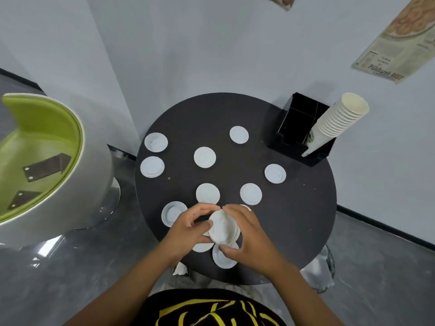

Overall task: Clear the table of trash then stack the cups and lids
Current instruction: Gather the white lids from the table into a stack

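Far left of the round black table (294, 220) sits a white tub chair with a green lining (47, 165), on the floor and well apart from the action. Onto the table now: two white lids near its left rim, one (155, 142) behind the other (152, 167), both lying flat. Closer to the near edge, another lid (173, 213) rests just beside the left hand (188, 231). That left hand grips a small stack of lids (223, 228) from the left, thumb and fingers curled around its edge. The stack is tilted, lifted above the near part of the table. Beneath it, two more lids lie flat: one (202, 247) peeking out under the left hand, one (223, 258) near the front edge.

Toward the table's middle, single lids at (204, 157), (207, 194) and (239, 134). The right hand (249, 238) grasps the same stack from the right, fingers wrapped over its top, thumb below. Right of it, lids at (251, 194) and (275, 173).

At the table's far right edge stands a black organiser box (299, 123), with a tall stack of paper cups (336, 124) leaning out of it to the right. On the wall beyond, an old newspaper-style poster (397, 43).
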A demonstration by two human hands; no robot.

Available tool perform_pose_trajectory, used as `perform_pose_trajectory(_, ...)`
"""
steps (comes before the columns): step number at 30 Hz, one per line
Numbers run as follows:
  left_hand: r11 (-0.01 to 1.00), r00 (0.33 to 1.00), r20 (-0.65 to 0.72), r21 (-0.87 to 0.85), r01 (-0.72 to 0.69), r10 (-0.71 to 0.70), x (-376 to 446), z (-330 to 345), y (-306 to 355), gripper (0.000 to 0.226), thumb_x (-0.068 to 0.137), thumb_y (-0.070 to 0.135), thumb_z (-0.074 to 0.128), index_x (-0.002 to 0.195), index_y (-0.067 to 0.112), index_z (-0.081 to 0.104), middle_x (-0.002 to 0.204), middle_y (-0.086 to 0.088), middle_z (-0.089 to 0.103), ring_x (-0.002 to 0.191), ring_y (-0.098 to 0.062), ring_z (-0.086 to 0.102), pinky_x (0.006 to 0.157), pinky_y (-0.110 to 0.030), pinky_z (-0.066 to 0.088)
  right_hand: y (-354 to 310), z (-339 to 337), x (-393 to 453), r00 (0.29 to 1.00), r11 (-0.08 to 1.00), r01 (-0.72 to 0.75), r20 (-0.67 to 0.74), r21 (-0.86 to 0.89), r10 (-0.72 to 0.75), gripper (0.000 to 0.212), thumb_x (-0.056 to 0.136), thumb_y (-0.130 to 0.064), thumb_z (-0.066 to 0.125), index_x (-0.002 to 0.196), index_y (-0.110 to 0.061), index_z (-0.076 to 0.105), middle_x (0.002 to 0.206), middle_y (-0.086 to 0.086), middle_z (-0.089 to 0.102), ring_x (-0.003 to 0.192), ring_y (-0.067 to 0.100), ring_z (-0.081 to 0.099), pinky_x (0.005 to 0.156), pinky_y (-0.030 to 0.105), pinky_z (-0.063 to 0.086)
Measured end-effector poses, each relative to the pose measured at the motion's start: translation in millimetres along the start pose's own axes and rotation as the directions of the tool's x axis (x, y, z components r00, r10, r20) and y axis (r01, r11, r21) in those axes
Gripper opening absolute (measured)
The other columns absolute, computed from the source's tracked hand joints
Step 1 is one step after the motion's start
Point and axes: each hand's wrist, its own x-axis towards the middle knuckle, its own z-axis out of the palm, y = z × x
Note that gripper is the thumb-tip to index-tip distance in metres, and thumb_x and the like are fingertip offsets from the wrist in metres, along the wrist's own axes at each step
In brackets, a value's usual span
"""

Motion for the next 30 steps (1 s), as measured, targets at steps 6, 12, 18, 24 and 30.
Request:
perform_pose_trajectory(6,0.999,1.0,0.02,0.038,0.003,-0.003,1.7,5.6,-2.7,0.035,0.101,-0.001,0.054,0.114,0.023,0.076,0.124,0.004,0.069,0.119,-0.019,0.066,0.083,-0.047,0.065,11.2,3.4,-7.7,0.996,0.995,-0.051,-0.072,0.084,0.057,0.082,0.079,-0.038,0.083,0.147,-0.033,0.038,0.149,-0.02,0.033,0.143,0.002,0.031,0.112,0.013,0.033)
perform_pose_trajectory(12,0.996,0.996,-0.015,0.021,0.084,-0.083,1.1,12.4,-8.7,0.033,0.102,-0.002,0.055,0.109,0.02,0.079,0.129,0.0,0.067,0.121,-0.027,0.064,0.081,-0.049,0.065,27.3,7.4,-16.3,0.985,0.972,-0.127,-0.093,0.198,0.148,0.089,0.071,-0.044,0.087,0.146,-0.037,0.037,0.144,-0.024,0.038,0.133,0.001,0.043,0.105,0.019,0.045)
perform_pose_trajectory(18,0.987,0.979,-0.132,-0.06,0.148,-0.155,-1.3,7.0,-31.0,0.039,0.101,-0.009,0.051,0.105,0.017,0.08,0.129,-0.01,0.067,0.122,-0.035,0.063,0.082,-0.052,0.064,54.6,24.1,-37.7,0.954,0.92,-0.239,-0.103,0.311,0.282,0.078,0.075,-0.041,0.084,0.141,-0.038,0.044,0.139,-0.023,0.044,0.126,0.0,0.049,0.102,0.022,0.05)
perform_pose_trajectory(24,0.986,0.955,-0.246,-0.054,0.159,-0.167,-4.5,-4.6,-41.2,0.031,0.1,-0.012,0.053,0.112,0.006,0.075,0.129,-0.005,0.065,0.119,-0.031,0.063,0.081,-0.051,0.064,84.6,59.8,-46.3,0.949,0.946,-0.3,-0.064,0.126,0.309,0.075,0.073,-0.042,0.079,0.139,-0.027,0.047,0.137,-0.013,0.043,0.126,0.012,0.042,0.105,0.031,0.042)
perform_pose_trajectory(30,0.979,0.935,-0.288,-0.058,0.197,-0.206,-2.9,-7.6,-46.5,0.031,0.099,-0.013,0.051,0.113,0.003,0.073,0.131,-0.006,0.063,0.123,-0.03,0.059,0.08,-0.05,0.065,85.8,91.4,-36.4,0.96,0.943,-0.268,0.033,-0.195,0.279,0.095,0.07,-0.06,0.072,0.149,-0.024,0.034,0.143,-0.003,0.039,0.124,0.023,0.041,0.102,0.038,0.045)
